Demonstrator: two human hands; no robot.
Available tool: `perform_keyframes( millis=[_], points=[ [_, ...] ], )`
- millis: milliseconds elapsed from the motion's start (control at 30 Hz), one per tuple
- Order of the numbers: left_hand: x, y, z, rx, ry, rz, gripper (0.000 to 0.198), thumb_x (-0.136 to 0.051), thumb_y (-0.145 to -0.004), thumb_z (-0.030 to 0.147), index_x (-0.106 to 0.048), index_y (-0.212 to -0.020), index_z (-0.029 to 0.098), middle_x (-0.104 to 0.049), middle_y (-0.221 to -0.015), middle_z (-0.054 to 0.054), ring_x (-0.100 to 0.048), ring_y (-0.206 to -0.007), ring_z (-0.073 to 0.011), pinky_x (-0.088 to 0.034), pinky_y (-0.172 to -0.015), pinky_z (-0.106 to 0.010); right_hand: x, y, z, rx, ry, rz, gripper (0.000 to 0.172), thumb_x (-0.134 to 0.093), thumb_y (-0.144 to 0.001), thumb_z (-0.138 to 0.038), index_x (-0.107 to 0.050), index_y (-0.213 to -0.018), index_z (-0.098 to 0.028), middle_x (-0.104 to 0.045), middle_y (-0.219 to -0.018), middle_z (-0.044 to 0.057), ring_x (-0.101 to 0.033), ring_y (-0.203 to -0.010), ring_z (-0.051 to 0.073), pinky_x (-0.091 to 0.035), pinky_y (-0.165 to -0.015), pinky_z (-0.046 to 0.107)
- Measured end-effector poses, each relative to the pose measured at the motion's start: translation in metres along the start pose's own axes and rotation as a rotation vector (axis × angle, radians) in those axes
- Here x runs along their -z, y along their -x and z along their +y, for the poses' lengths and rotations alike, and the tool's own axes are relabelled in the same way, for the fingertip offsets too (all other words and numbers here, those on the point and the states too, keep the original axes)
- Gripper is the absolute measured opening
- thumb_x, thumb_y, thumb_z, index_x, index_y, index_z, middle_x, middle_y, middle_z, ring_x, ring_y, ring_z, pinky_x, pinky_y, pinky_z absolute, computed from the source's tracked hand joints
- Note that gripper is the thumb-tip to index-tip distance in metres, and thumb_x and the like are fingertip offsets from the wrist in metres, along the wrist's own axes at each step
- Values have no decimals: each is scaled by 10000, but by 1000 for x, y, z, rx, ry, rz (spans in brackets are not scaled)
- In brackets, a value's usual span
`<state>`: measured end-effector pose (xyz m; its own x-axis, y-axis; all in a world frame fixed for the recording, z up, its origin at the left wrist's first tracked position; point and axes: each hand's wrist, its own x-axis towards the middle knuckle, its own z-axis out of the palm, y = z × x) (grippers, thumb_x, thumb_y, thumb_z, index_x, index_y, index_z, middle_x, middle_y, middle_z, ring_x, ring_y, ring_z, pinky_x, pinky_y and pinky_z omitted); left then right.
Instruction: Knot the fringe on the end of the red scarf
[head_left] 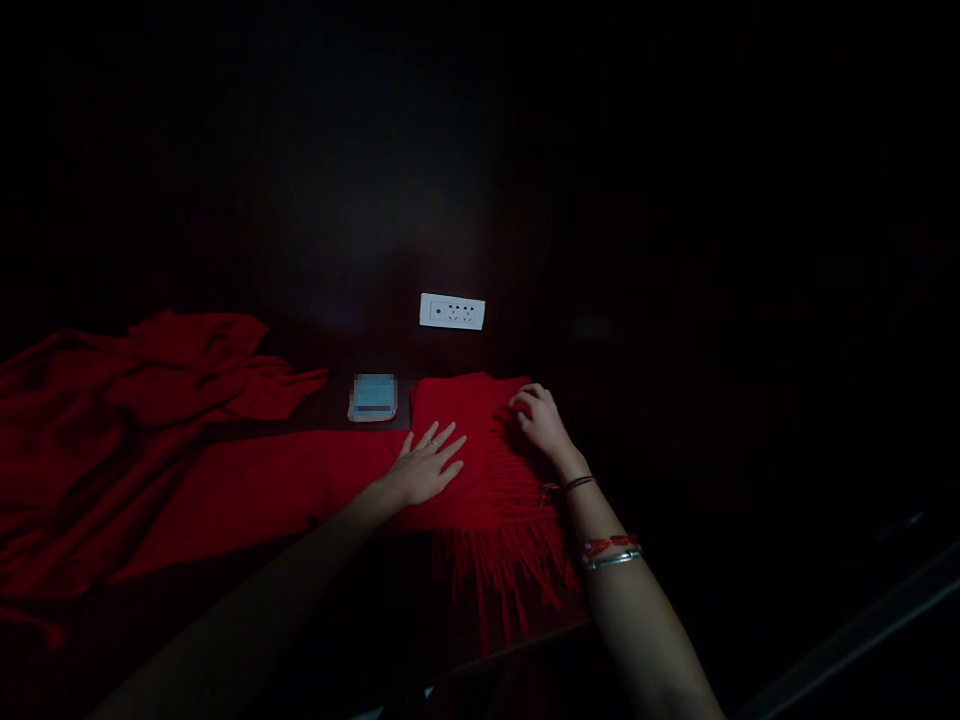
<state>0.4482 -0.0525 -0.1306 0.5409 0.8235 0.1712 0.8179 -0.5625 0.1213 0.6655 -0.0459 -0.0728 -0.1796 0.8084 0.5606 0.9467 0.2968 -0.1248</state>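
A red scarf (360, 460) lies across a dark tabletop, its right end spread out and edged with long fringe (499, 570) that hangs toward the front edge. My left hand (427, 470) rests flat on the scarf with its fingers spread and a ring on one finger. At the right border of the cloth, my right hand (544, 420) has its fingers curled in on the scarf's edge by the upper fringe. Shadow hides exactly what its fingertips pinch.
More red cloth (187, 370) is bunched up at the left. A small pale-blue square item (373, 397), its face blurred, lies behind the scarf. A white socket panel (452, 311) is on the dark wall. The surroundings are very dim.
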Motion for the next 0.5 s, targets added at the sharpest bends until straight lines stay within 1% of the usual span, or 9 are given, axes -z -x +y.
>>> perform_keyframes(
  millis=[67, 100, 167, 233, 300, 367, 500],
  points=[
    [0, -1, 1, 5, -3, -3, 490, -175, -830, 473, -185, -1292, 311, -100, -1379, 19, -51, -1252, -230, -115, -966, -498, -3, -1, -11, 201, -47, -100, 211, -415, -731, -115, -545, -882, -183, -481, -976, 50, -420, -922, 156, -317, -824, 280],
    [1, -1, 2, 8, -3, -6, 490, -177, -829, 473, -184, -1292, 312, -100, -1379, 19, -49, -1252, -230, -115, -966, -499, -7, -1, -17, 255, -41, -167, 204, -419, -732, -121, -544, -882, -181, -498, -949, 47, -434, -900, 150, -320, -817, 273],
    [2, -1, 3, 13, 0, -16, 490, -182, -828, 475, -183, -1291, 315, -100, -1379, 19, -50, -1252, -231, -115, -965, -501, -15, -2, -26, 267, 20, -291, 195, -413, -740, -122, -551, -867, -177, -528, -896, 49, -465, -847, 143, -334, -780, 258],
    [3, -1, 3, 13, 7, -21, 490, -180, -828, 474, -184, -1291, 315, -101, -1379, 21, -51, -1252, -230, -114, -966, -500, -21, -2, -29, 202, 106, -370, 201, -390, -762, -129, -562, -853, -181, -548, -871, 53, -495, -807, 138, -352, -724, 238],
    [4, 0, 3, 9, 17, -25, 491, -174, -828, 475, -186, -1291, 313, -99, -1379, 23, -53, -1252, -229, -117, -967, -499, -22, -1, -26, 101, 189, -404, 214, -373, -783, -153, -574, -844, -193, -561, -877, 52, -520, -790, 138, -363, -670, 221],
    [4, 0, 3, 4, 24, -24, 492, -170, -828, 477, -189, -1290, 312, -95, -1380, 23, -51, -1252, -230, -118, -965, -503, -18, 0, -17, -2, 256, -409, 208, -386, -783, -168, -588, -828, -188, -568, -888, 64, -536, -790, 147, -369, -643, 215],
    [4, 1, 2, -1, 28, -25, 492, -172, -826, 476, -197, -1289, 311, -96, -1379, 22, -47, -1252, -230, -106, -962, -515, -3, 4, 4, -162, 341, -371, 222, -384, -773, -129, -600, -826, -124, -564, -877, 133, -553, -776, 173, -380, -634, 229]
  ],
)
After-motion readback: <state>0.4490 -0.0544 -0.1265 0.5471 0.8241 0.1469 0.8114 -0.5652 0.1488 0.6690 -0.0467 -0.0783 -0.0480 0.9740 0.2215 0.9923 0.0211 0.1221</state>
